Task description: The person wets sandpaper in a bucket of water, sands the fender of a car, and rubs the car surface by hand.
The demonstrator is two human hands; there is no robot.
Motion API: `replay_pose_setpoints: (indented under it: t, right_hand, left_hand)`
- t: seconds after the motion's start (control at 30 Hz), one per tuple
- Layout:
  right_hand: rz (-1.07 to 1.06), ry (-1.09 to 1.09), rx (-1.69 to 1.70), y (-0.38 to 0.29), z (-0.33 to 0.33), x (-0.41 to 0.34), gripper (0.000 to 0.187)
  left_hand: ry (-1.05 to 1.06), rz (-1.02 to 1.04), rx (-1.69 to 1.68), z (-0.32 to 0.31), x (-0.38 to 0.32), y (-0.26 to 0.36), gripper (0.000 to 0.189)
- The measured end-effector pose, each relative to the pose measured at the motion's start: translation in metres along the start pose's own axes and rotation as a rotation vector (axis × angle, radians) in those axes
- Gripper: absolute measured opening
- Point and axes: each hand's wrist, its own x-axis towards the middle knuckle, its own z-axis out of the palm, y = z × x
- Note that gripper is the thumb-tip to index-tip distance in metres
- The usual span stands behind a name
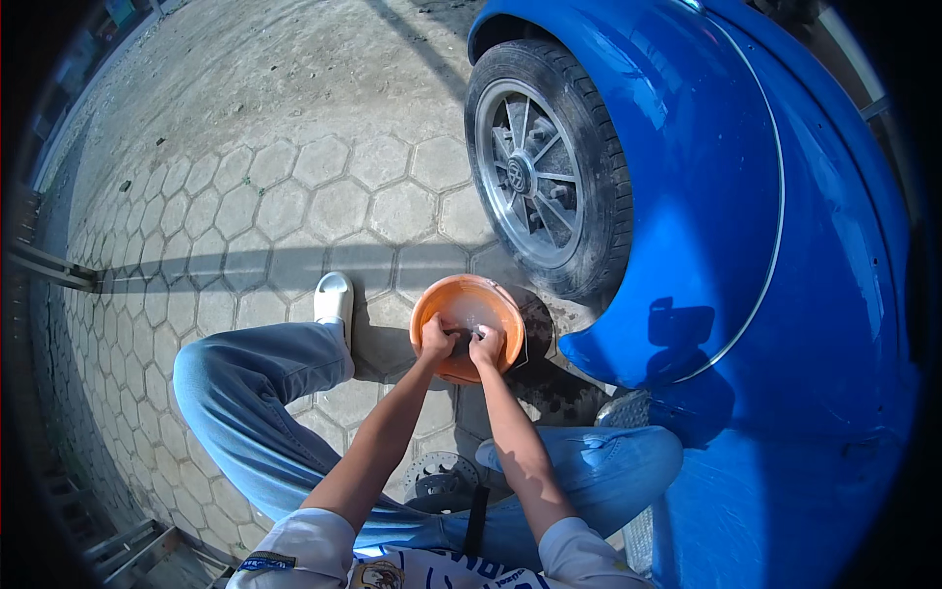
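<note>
An orange bucket (419, 309) with cloudy water stands on the pavers between my knees. My left hand (437, 339) is inside it at the left, fingers curled on a small dark item (462, 343), perhaps a cloth or sponge. My right hand (486, 344) is in the bucket at the right, closed on the same dark item; its exact shape is hidden by the fingers and the water. The car's wheel (548, 169), with a dusty spoked rim and a black tyre, is just beyond the bucket to the right.
The blue car body (699, 184) fills the right side. A perforated metal disc (441, 475) lies on the hexagonal pavers (338, 210) between my legs. My foot in a white slipper (334, 298) is left of the bucket. Wet patches darken the ground beside the bucket.
</note>
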Motion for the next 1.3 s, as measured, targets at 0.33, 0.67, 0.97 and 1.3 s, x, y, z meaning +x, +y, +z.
replay_pose_setpoints:
  t: [0.33,0.67,0.97,1.3]
  right_hand:
    - [-0.201,0.126,0.079,-0.028,-0.050,-0.013,0.010]
    - [-0.778,0.476,0.298,-0.176,-0.259,-0.063,0.023]
    - [-0.886,0.950,0.230,-0.312,-0.481,-0.010,0.027]
    - [-0.938,0.556,-0.237,-0.355,-0.545,0.129,0.044]
  left_hand:
    - [-0.100,0.082,-0.024,-0.029,0.009,0.028,0.036]
    - [-0.433,0.696,-0.286,-0.130,0.031,0.251,0.024]
    - [-0.004,1.489,-0.285,-0.187,-0.023,0.511,0.027]
    - [0.399,1.225,-0.013,-0.164,0.054,0.571,0.046]
